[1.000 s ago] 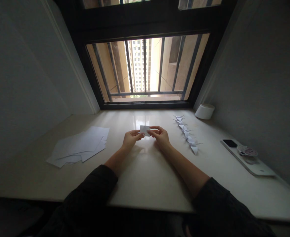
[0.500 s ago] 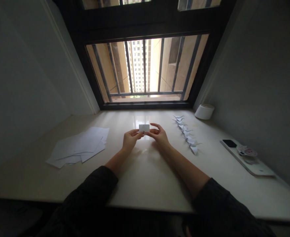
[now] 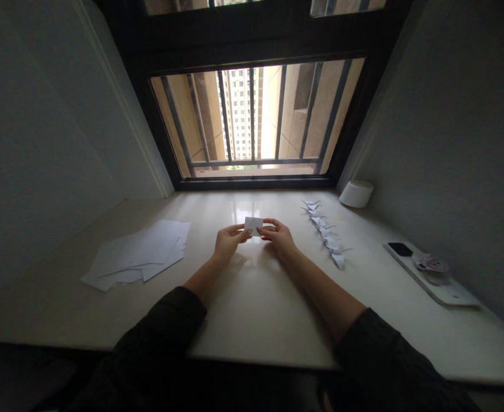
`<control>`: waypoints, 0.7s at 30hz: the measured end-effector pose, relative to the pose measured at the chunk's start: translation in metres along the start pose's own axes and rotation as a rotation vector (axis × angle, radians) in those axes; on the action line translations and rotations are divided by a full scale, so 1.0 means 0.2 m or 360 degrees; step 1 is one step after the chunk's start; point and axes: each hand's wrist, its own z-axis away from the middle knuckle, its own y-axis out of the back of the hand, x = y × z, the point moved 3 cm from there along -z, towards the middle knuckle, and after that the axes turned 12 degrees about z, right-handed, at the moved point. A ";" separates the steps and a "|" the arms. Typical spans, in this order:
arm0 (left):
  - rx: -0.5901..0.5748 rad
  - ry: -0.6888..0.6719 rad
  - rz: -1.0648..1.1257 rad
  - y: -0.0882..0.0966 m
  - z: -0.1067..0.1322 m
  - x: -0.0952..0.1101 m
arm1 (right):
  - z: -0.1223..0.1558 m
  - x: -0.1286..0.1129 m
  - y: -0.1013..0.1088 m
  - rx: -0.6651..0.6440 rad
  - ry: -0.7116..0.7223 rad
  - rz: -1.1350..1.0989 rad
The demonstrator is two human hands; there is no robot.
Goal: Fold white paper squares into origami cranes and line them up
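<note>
A small folded piece of white paper point(image 3: 254, 225) is held up above the sill, between my two hands. My left hand point(image 3: 229, 239) pinches its left side, thumb in front and fingers behind. On the right side, my right hand point(image 3: 278, 234) grips the paper between thumb and fingers. To the right, several folded paper cranes point(image 3: 323, 232) stand in a slanting row. Loose sheets of white paper point(image 3: 138, 249) lie overlapping at the left.
A phone point(image 3: 432, 277) with a round grip on its back lies at the right by the wall. A white cup-like object point(image 3: 356, 194) stands in the back right corner. Behind the pale sill point(image 3: 252, 320) is a dark-framed window point(image 3: 252, 184) with bars outside.
The folded paper has shifted slightly right and turned a little. The raised fingers of my right hand have come down onto its right edge.
</note>
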 end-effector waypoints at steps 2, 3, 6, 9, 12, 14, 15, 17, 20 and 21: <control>0.0018 0.0022 0.0003 0.00 0.00 0.00 | 0.00 -0.01 0.00 -0.0014 0.0004 0.0004; 0.0026 0.0027 0.0007 0.00 0.00 0.00 | 0.00 -0.01 0.00 -0.0018 0.0006 0.0004; 0.0029 0.0022 0.0006 0.00 0.00 0.00 | -0.01 0.00 0.00 -0.0036 0.0032 0.0017; 0.0010 -0.0045 -0.0055 0.00 0.00 0.01 | -0.02 0.01 0.00 -0.0045 0.0136 0.0114; 0.0060 -0.0166 -0.0149 0.02 -0.01 0.02 | -0.01 0.01 0.00 0.0020 0.0305 0.0378; 0.0099 -0.0285 -0.0212 0.04 -0.01 0.04 | 0.01 -0.02 0.00 0.0128 0.0460 0.0640; 0.0099 -0.0362 -0.0271 0.04 0.00 0.06 | 0.03 -0.04 0.00 0.0189 0.0544 0.0773; 0.0066 -0.0530 -0.0497 0.04 0.02 0.09 | 0.06 -0.09 -0.01 0.0272 0.0704 0.0990; 0.0065 -0.0729 -0.0963 0.02 0.06 0.12 | 0.09 -0.12 -0.03 0.0203 0.0770 0.1065; 0.0074 -0.0779 -0.1074 0.02 0.07 0.13 | 0.10 -0.13 -0.04 0.0151 0.0771 0.1033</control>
